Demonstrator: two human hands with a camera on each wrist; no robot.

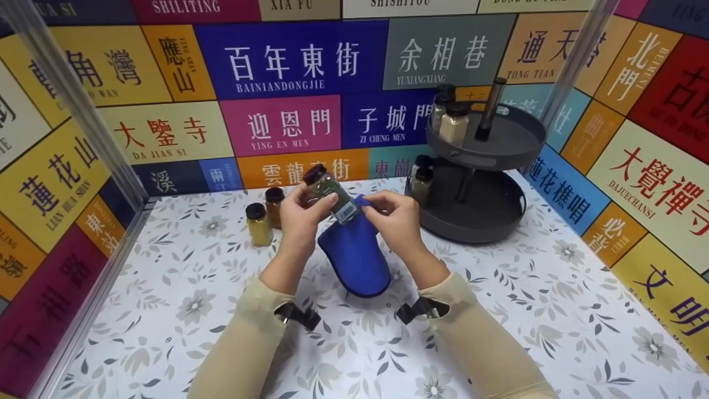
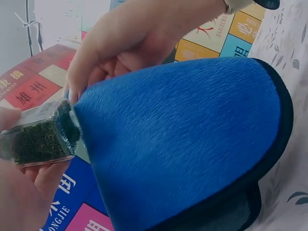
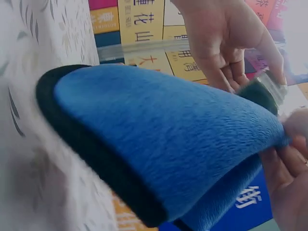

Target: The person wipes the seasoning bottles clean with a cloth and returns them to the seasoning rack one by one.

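Observation:
My left hand [image 1: 303,213] grips a glass spice jar [image 1: 334,194] with a dark lid, tilted above the table. Dried green herbs show through its glass in the left wrist view, where the jar [image 2: 41,137] has its base toward the cloth. A blue cloth [image 1: 357,257] with a dark border hangs from my right hand [image 1: 396,216], which pinches its upper edge between thumb and fingers. In the right wrist view the cloth [image 3: 168,130] drapes in a fold and its pinched corner is beside the jar's base.
Left of my hands stand a jar of yellow powder [image 1: 258,224] and a reddish-brown jar [image 1: 274,206]. At the back right, a black two-tier round rack [image 1: 476,221] holds several jars, among them a pale one [image 1: 454,124]. Printed panels wall the flowered tabletop [image 1: 194,310].

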